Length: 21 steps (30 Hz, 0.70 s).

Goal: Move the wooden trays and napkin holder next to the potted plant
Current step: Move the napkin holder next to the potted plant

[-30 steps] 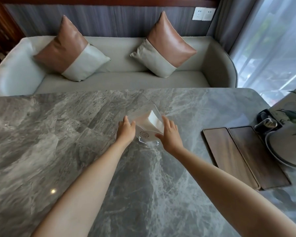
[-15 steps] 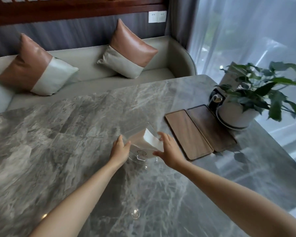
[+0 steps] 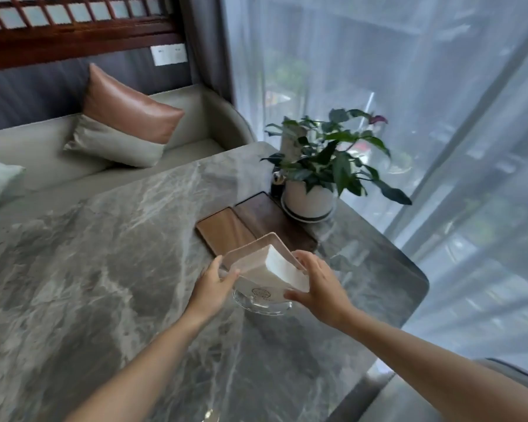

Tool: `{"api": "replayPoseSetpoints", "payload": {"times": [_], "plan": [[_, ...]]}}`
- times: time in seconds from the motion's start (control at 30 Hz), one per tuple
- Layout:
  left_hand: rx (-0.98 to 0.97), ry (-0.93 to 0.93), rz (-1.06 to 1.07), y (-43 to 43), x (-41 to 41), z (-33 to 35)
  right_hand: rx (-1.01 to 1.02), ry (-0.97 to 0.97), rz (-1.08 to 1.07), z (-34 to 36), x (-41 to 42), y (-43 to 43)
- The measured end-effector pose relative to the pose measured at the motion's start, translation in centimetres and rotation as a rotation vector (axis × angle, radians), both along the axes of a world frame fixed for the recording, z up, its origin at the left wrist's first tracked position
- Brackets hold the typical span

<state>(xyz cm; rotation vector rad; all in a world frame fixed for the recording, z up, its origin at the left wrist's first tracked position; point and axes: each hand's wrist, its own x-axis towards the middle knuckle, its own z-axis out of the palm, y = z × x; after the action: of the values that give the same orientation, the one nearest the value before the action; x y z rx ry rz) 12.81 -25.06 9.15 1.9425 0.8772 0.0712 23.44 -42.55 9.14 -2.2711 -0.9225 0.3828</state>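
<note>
A clear acrylic napkin holder (image 3: 264, 271) with a stack of white napkins is gripped between both hands. My left hand (image 3: 212, 284) presses its left side and my right hand (image 3: 320, 284) its right side. It hovers just in front of two wooden trays (image 3: 241, 226), which lie side by side flat on the marble table (image 3: 104, 269). Behind the trays stands the potted plant (image 3: 317, 181), green leaves in a white pot on a saucer. The holder's top hides the near ends of the trays.
A small dark object (image 3: 276, 184) stands left of the pot. The table's rounded right edge (image 3: 421, 287) runs near the sheer curtain (image 3: 439, 147). A sofa (image 3: 58, 153) with cushions lies beyond the far edge.
Both hands have carried the napkin holder to the right, up to the trays. The view has swung right, bringing the plant and curtain into view.
</note>
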Motion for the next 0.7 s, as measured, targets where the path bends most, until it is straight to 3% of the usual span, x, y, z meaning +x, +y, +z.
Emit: {"api": "replayPoseSetpoints", "payload": {"times": [0.4, 0.7], "plan": [[-0.028, -0.014, -0.253, -10.8, 14.5, -0.3, 0.018, -0.011, -0.356, -0.8, 8.5, -12.4], [-0.047, 0.015, -0.352, -15.5, 22.8, -1.1, -0.009, 0.022, -0.508, -1.6, 14.2, -16.5]]}}
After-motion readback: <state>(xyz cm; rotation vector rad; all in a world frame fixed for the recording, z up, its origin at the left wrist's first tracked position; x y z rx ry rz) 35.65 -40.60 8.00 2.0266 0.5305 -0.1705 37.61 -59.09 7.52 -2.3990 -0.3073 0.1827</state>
